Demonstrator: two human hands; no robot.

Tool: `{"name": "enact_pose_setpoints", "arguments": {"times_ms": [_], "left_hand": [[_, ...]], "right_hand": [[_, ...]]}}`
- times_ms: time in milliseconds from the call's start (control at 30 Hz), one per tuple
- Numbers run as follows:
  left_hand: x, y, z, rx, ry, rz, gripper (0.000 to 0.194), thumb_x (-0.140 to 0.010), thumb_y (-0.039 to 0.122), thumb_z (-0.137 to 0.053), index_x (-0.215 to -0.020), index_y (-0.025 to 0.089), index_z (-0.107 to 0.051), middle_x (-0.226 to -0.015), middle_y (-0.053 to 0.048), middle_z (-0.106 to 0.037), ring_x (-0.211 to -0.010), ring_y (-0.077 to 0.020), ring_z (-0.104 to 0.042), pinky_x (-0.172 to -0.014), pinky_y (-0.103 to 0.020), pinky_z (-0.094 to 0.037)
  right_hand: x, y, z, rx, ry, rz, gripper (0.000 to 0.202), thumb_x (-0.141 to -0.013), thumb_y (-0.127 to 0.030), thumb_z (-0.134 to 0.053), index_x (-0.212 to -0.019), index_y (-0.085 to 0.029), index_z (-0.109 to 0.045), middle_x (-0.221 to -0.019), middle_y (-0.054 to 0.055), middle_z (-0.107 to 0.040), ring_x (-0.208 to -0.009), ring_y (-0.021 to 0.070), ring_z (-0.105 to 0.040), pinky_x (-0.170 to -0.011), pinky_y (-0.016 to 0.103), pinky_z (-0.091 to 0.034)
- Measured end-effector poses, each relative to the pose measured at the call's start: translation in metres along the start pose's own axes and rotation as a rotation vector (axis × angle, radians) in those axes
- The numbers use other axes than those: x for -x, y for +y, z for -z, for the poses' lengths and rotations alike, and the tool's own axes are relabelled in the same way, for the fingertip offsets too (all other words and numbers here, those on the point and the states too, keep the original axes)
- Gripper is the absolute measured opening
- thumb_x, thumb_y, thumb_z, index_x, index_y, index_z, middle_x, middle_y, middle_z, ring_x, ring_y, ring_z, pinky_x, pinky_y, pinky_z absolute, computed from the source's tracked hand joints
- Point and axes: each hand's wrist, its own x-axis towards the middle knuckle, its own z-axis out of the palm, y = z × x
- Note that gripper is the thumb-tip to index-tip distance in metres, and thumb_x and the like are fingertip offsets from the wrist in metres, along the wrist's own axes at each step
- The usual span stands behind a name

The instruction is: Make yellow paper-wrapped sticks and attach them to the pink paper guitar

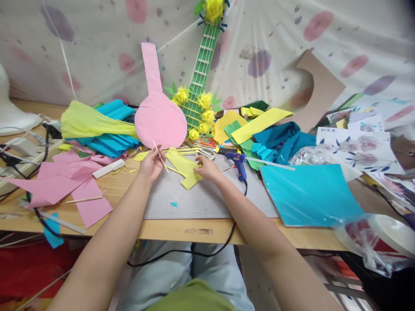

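In my left hand (153,163) is a thin wooden stick (160,156), held slanting between closed fingers. My right hand (206,167) pinches the right edge of a yellow crepe paper piece (181,164), which lies over the grey cutting mat (207,203). Just right of that hand, a blue glue gun (239,164) rests on the mat's far part. A pink guitar-shaped cutout (161,116) leans upright behind my left hand. Beside it stands a green paper guitar (201,77) with white strings and yellow flowers. A small blue scrap (174,204) lies on the mat.
Pink paper pieces (65,179), a white block (108,168) and a power strip (19,168) are at the left. Blue sheets (311,194) and a plastic-wrapped roll (389,233) lie right. The black cable (231,233) hangs over the table's front edge (194,232).
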Motion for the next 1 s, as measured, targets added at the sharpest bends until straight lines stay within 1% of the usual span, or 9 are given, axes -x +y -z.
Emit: {"name": "enact_pose_setpoints", "arguments": {"times_ms": [133, 333, 433, 500, 633, 767, 867, 933, 1000], "left_hand": [[0.002, -0.017, -0.001, -0.181, 0.003, 0.005, 0.014, -0.075, 0.007, -0.053, -0.081, 0.014, -0.063, -0.069, 0.001, -0.059, -0.065, -0.0063, -0.057, -0.068, -0.022, -0.046], [0.001, -0.022, 0.001, -0.267, -0.071, -0.071, 0.018, -0.064, 0.015, -0.066, -0.082, 0.019, -0.066, -0.074, 0.002, -0.063, -0.067, -0.0048, -0.056, -0.066, -0.017, -0.042], [0.001, -0.023, 0.000, -0.300, -0.052, -0.070, 0.024, -0.061, 0.019, -0.069, -0.084, 0.019, -0.066, -0.072, 0.003, -0.062, -0.064, -0.0048, -0.055, -0.062, -0.017, -0.043], [0.002, -0.024, 0.000, -0.353, -0.043, -0.067, 0.027, -0.059, 0.022, -0.071, -0.085, 0.018, -0.066, -0.071, 0.003, -0.061, -0.063, -0.0057, -0.055, -0.059, -0.019, -0.045], [0.005, -0.025, 0.002, -0.463, -0.044, -0.069, 0.030, -0.057, 0.026, -0.072, -0.084, 0.016, -0.064, -0.071, 0.002, -0.059, -0.062, -0.0080, -0.056, -0.058, -0.023, -0.049], [0.006, -0.026, 0.002, -0.510, -0.032, -0.042, 0.030, -0.055, 0.028, -0.073, -0.079, 0.014, -0.064, -0.069, 0.001, -0.059, -0.061, -0.0088, -0.056, -0.053, -0.022, -0.050], [0.004, -0.029, 0.000, -0.545, -0.066, -0.007, 0.030, -0.056, 0.031, -0.073, -0.079, 0.014, -0.064, -0.069, 0.001, -0.059, -0.060, -0.0084, -0.056, -0.049, -0.020, -0.049], [0.003, -0.032, -0.001, -0.569, -0.092, 0.013, 0.031, -0.056, 0.033, -0.073, -0.079, 0.014, -0.064, -0.070, 0.001, -0.059, -0.059, -0.0083, -0.056, -0.047, -0.019, -0.048], [0.002, -0.034, -0.001, -0.590, -0.096, 0.016, 0.031, -0.057, 0.034, -0.072, -0.079, 0.014, -0.063, -0.071, 0.000, -0.060, -0.059, -0.0088, -0.057, -0.046, -0.019, -0.048]], "right_hand": [[0.018, 0.013, 0.032, -0.011, 0.096, 0.063, 0.042, -0.069, -0.038, -0.060, -0.104, -0.018, -0.054, -0.101, 0.008, -0.060, -0.093, 0.0188, -0.054, -0.081, 0.032, -0.040], [0.065, 0.074, 0.097, -0.174, -0.230, -0.143, 0.041, -0.070, -0.056, -0.053, -0.077, -0.016, -0.058, -0.074, 0.006, -0.063, -0.066, 0.0142, -0.057, -0.057, 0.024, -0.042], [0.068, 0.097, 0.110, 0.058, -0.035, -0.348, 0.048, -0.064, -0.064, -0.052, -0.066, -0.016, -0.054, -0.061, 0.004, -0.059, -0.056, 0.0137, -0.052, -0.049, 0.024, -0.037], [0.058, 0.103, 0.107, 0.135, 0.054, -0.340, 0.049, -0.062, -0.065, -0.053, -0.069, -0.017, -0.056, -0.064, 0.004, -0.059, -0.059, 0.0150, -0.053, -0.051, 0.025, -0.036], [0.031, 0.104, 0.087, 0.083, 0.076, -0.343, 0.043, -0.061, -0.058, -0.060, -0.076, -0.018, -0.061, -0.072, 0.006, -0.062, -0.069, 0.0191, -0.056, -0.058, 0.027, -0.039], [0.026, 0.100, 0.077, -0.196, 0.190, -0.425, 0.042, -0.062, -0.054, -0.060, -0.078, -0.015, -0.060, -0.069, 0.008, -0.060, -0.064, 0.0182, -0.056, -0.055, 0.027, -0.040], [0.033, 0.085, 0.075, -0.661, 0.229, -0.240, 0.043, -0.063, -0.052, -0.061, -0.085, -0.016, -0.057, -0.074, 0.006, -0.060, -0.061, 0.0136, -0.054, -0.053, 0.025, -0.041], [0.038, 0.069, 0.069, -0.857, 0.153, -0.023, 0.039, -0.066, -0.051, -0.060, -0.086, -0.018, -0.056, -0.074, 0.004, -0.058, -0.061, 0.0106, -0.052, -0.054, 0.023, -0.040], [0.040, 0.052, 0.059, -0.915, 0.036, 0.049, 0.037, -0.067, -0.052, -0.059, -0.079, -0.017, -0.056, -0.065, 0.000, -0.053, -0.052, 0.0074, -0.045, -0.048, 0.021, -0.037]]}}
